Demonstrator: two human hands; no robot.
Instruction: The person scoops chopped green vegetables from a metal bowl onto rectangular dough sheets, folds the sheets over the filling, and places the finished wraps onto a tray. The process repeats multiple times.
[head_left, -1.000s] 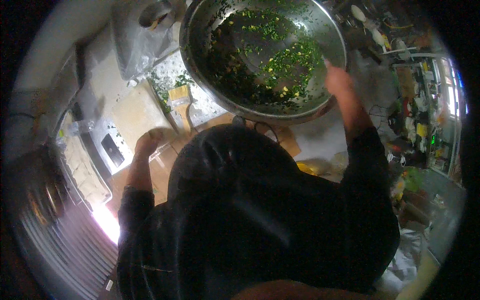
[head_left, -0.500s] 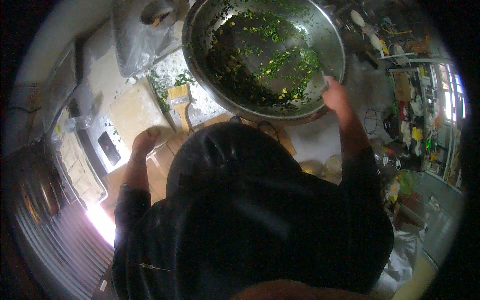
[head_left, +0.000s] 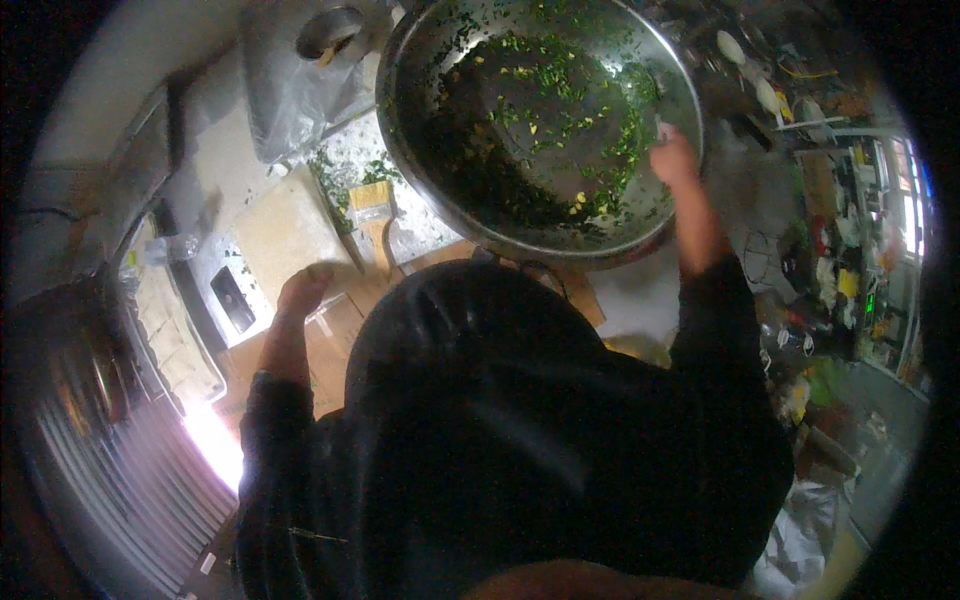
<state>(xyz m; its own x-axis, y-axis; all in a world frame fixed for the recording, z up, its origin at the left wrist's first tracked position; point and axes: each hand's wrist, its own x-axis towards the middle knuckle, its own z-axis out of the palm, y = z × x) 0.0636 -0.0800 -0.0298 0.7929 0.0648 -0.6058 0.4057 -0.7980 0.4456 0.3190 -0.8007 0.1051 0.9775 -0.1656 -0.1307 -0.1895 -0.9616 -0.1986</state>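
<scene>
A wide metal bowl [head_left: 455, 225] stands ahead and right of centre. Chopped green leaves [head_left: 560, 75] with small yellow bits are spread over its bottom and sides. My right hand [head_left: 675, 160] reaches over the bowl's right side, its fingers closed on the light-coloured handle of a tool [head_left: 661, 128]; the tool's working end cannot be made out among the greens. At the near edge of a pale, flat square slab [head_left: 285, 235], my left hand [head_left: 305, 290] is curled, and its fingertips are hidden. A wooden-handled brush [head_left: 374, 220] with pale bristles lies between slab and bowl.
Green scraps lie on the whitish work surface [head_left: 405, 215]. Behind are a plastic-covered tray [head_left: 285, 110] and a round metal container [head_left: 330, 35]. A dark phone-like rectangle [head_left: 232, 298] and a tray of pale flat pieces [head_left: 170, 330] are at left. Brown cardboard [head_left: 335, 335] lies in front.
My right hand has moved farther away along the bowl's right side with the tool. My left hand stays by the slab. The whole view has shifted slightly.
</scene>
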